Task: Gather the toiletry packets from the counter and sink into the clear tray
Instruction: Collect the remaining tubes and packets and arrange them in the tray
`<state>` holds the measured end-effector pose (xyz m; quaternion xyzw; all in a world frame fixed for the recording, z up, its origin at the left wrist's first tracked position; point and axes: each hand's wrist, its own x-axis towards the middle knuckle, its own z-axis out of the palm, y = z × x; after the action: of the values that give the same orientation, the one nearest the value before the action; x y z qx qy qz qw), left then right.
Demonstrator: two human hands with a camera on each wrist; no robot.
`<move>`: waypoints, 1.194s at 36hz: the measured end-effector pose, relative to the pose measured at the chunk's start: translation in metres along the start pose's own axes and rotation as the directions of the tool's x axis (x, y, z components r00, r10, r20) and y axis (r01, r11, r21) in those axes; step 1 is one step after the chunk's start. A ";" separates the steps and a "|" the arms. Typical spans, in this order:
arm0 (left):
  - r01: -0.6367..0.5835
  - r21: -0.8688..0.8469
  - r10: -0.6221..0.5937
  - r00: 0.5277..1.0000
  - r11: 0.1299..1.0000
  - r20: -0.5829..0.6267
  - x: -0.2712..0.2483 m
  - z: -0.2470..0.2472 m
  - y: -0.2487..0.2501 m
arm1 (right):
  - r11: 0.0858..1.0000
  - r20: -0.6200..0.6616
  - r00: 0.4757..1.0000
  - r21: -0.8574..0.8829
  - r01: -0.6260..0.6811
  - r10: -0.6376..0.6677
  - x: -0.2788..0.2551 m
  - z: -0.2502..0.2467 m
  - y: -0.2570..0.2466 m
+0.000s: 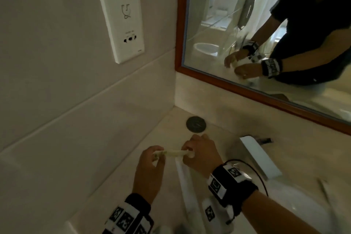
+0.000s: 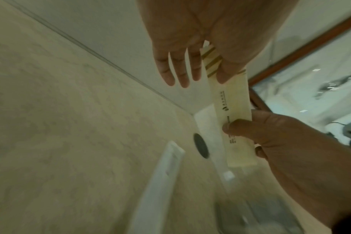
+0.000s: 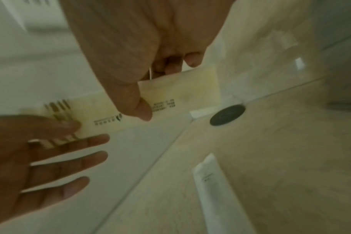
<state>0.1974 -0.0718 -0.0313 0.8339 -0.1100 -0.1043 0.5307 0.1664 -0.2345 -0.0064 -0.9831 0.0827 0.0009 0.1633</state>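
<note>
Both my hands hold a flat cream toiletry packet [image 1: 172, 152] with gold stripes and small print in the air above the beige counter [image 1: 133, 186]. My left hand [image 1: 157, 155] pinches its striped end [image 2: 210, 63] between thumb and forefinger, the other fingers straight. My right hand [image 1: 187, 153] pinches the other end between thumb [image 3: 138, 109] and curled fingers. A long white packet [image 1: 183, 178] lies on the counter below them, also seen from the wrists [image 2: 162, 182] [image 3: 210, 182]. A blurred clear-walled thing [image 2: 256, 212] sits near my right forearm.
A round dark disc [image 1: 196, 124] is set into the counter's back corner. A white faucet spout [image 1: 258, 157] and the sink basin [image 1: 303, 207] lie to the right. A wood-framed mirror [image 1: 247, 89] backs the counter; a wall socket plate [image 1: 121, 19] is on the left.
</note>
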 end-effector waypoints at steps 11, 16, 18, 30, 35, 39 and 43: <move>-0.021 -0.185 0.104 0.887 0.982 0.449 -0.157 0.151 0.101 | 0.794 0.108 0.894 0.422 -0.438 0.436 -0.280 -0.086 0.142; 0.116 -0.229 0.059 0.767 0.966 0.639 -0.225 0.238 0.116 | 0.505 0.123 0.670 0.561 -0.656 0.732 -0.417 -0.099 0.202; 0.158 -0.228 0.051 0.708 0.961 0.705 -0.255 0.270 0.123 | 0.358 0.134 0.559 0.641 -0.678 0.818 -0.463 -0.094 0.219; 0.211 -0.039 -0.083 0.536 0.977 0.840 -0.374 0.416 0.117 | -0.407 0.415 0.060 0.906 -0.114 0.908 -0.597 -0.037 0.304; 0.109 0.086 -0.135 0.604 0.990 0.786 -0.381 0.437 0.114 | -0.287 0.284 -0.040 0.940 -0.186 0.958 -0.596 -0.031 0.339; -0.040 0.184 -0.120 0.620 0.982 0.775 -0.378 0.441 0.117 | -0.258 0.252 -0.059 0.926 -0.274 0.966 -0.585 -0.018 0.356; -0.181 0.256 -0.091 0.623 0.950 0.777 -0.378 0.445 0.123 | -0.243 0.241 -0.053 0.894 -0.377 0.969 -0.568 -0.013 0.360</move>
<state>-0.3011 -0.3948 -0.0829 0.7747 -0.3651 -0.4236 0.2950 -0.4529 -0.4824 -0.0933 -0.3844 0.7332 -0.2540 0.5001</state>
